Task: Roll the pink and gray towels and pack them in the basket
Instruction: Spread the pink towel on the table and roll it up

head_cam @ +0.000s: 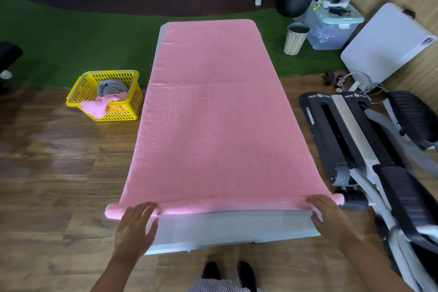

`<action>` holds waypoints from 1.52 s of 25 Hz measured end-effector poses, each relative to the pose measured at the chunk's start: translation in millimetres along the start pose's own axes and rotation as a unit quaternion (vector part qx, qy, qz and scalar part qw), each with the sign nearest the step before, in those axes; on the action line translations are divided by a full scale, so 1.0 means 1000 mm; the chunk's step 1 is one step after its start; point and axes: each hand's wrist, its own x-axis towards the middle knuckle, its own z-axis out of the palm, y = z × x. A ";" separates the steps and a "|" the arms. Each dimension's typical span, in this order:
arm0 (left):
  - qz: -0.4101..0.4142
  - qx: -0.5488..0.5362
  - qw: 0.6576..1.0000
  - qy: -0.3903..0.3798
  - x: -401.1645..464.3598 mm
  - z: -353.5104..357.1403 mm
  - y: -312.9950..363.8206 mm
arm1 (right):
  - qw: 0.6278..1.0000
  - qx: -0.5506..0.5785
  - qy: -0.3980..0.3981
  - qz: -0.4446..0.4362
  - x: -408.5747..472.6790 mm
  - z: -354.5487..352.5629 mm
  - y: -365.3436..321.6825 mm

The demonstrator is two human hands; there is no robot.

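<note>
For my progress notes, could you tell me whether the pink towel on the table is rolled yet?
Barely: the pink towel lies spread flat, only its near edge rolled.

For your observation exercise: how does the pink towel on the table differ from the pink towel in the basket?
The pink towel on the table lies flat and spread, its near edge just rolled; the pink towel in the basket is crumpled, draping over the rim. The first looks far larger. Both are pink.

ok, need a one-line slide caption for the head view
Both hands, left hand and right hand, start rolling the pink towel on the gray table; yellow basket waits on the floor.
</note>
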 end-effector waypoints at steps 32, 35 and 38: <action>-0.051 0.017 0.995 -0.087 -0.006 -0.006 -0.014 | 0.989 0.078 -0.103 0.070 0.019 -0.006 -0.004; -0.046 0.015 0.995 -0.085 -0.007 -0.005 -0.021 | 0.990 0.068 -0.101 0.066 0.019 -0.009 -0.009; -0.085 0.003 0.996 -0.032 0.005 -0.007 -0.015 | 0.995 0.038 -0.068 0.054 0.022 -0.010 -0.014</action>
